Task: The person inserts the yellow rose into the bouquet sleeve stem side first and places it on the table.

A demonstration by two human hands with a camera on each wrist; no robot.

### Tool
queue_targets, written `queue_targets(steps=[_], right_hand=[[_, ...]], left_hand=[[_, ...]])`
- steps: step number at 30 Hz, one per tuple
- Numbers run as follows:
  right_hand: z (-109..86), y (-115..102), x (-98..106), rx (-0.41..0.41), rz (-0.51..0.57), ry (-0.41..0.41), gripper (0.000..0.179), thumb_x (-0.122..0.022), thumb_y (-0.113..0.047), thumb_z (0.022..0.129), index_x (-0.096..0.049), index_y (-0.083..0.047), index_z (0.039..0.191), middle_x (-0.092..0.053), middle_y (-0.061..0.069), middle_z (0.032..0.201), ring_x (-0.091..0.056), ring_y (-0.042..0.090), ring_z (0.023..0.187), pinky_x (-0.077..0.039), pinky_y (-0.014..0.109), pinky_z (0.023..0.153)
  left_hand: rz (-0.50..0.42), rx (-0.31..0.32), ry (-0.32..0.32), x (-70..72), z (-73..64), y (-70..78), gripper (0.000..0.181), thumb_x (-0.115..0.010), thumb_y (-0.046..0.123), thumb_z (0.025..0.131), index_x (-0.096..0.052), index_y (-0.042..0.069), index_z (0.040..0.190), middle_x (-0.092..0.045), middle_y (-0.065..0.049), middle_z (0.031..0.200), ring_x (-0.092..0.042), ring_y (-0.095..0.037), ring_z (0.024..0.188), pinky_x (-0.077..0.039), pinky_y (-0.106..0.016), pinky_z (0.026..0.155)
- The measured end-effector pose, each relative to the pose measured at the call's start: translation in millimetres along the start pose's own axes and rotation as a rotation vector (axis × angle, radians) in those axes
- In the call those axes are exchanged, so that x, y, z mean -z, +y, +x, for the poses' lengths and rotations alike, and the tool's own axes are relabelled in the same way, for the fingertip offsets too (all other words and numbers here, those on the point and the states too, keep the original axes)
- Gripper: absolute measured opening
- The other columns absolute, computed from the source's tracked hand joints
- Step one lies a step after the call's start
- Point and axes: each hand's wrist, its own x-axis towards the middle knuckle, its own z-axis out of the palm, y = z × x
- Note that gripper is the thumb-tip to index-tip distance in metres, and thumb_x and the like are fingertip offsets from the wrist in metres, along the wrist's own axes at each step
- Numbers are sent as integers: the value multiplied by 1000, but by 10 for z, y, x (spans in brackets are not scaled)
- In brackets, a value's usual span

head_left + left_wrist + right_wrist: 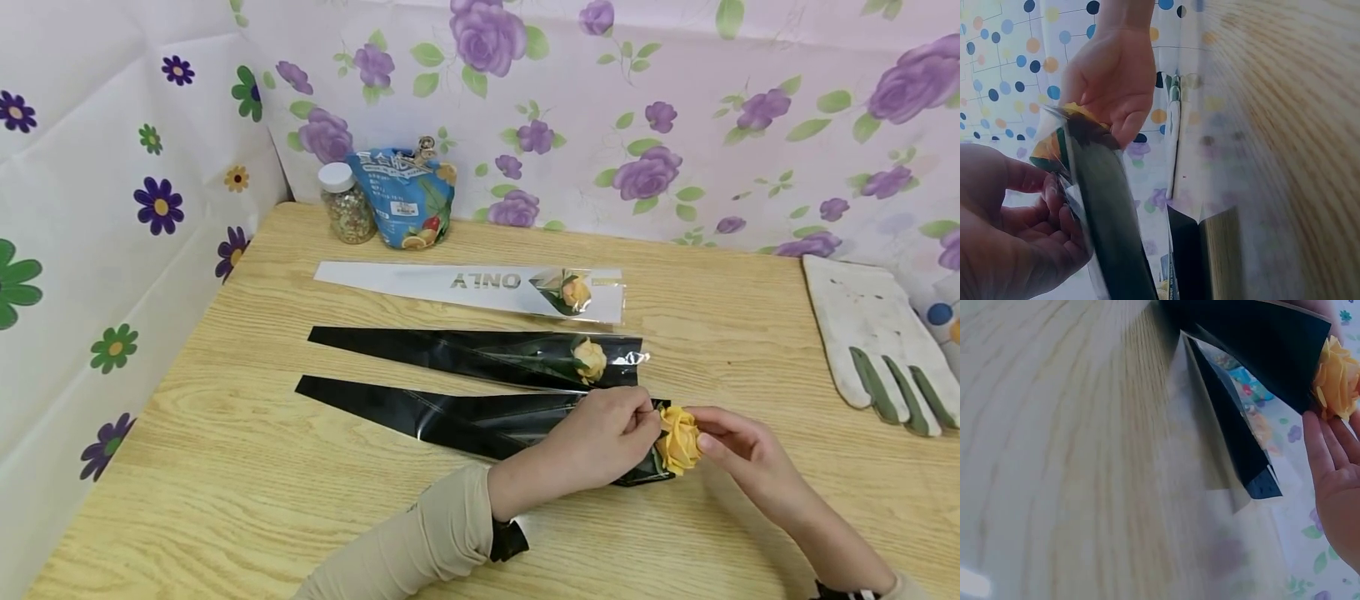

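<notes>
A yellow rose (681, 440) sticks out of the wide end of the nearest black flower sleeve (457, 421). My left hand (600, 442) pinches the film at the sleeve's mouth, just behind the bloom; the curled fingers show in the left wrist view. With thumb and fingers, my right hand (757, 467) holds the bloom from its outer side. The right wrist view has the black sleeve (1260, 344) raised off the table at this end, the rose (1336, 378) beyond its edge. The rose's stem is hidden inside.
Behind lie another black sleeve (450, 352) with a pale yellow rose (590, 360) and a white "ONLY" sleeve (405, 282) with a peach rose (576, 293). A lidded jar (348, 212) and a blue bag (408, 200) stand at the back; gloves (877, 333) lie right.
</notes>
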Motion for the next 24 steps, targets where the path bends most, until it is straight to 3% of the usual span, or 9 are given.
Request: queue_targets(steps=[8,16,24], right_hand=[[6,1,-48,24,-77,29,39,-43,19,89,-55,4,123,-63,-3,118,-60,6,104,-49,19,80],[12,-36,-139,-28,-312,141,32,-58,14,84,-64,2,112,-65,-9,113,-57,1,105,-46,15,79],[65,-22,-244,30,-270,171,26,-60,17,81,-68,1,99,-64,-3,98,-58,7,89,-47,19,67]], left_hand=[[5,-22,13,-4,-10,9,20,-47,16,96,-53,16,77,-44,7,61,-38,0,45,-34,-14,44],[-32,-3,-14,4,-15,19,19,-46,18,97,-55,16,81,-46,6,62,-39,-2,45,-36,-15,45],[-3,-27,-41,-11,-26,41,19,-51,21,96,-59,14,81,-49,9,63,-41,2,47,-38,-12,46]])
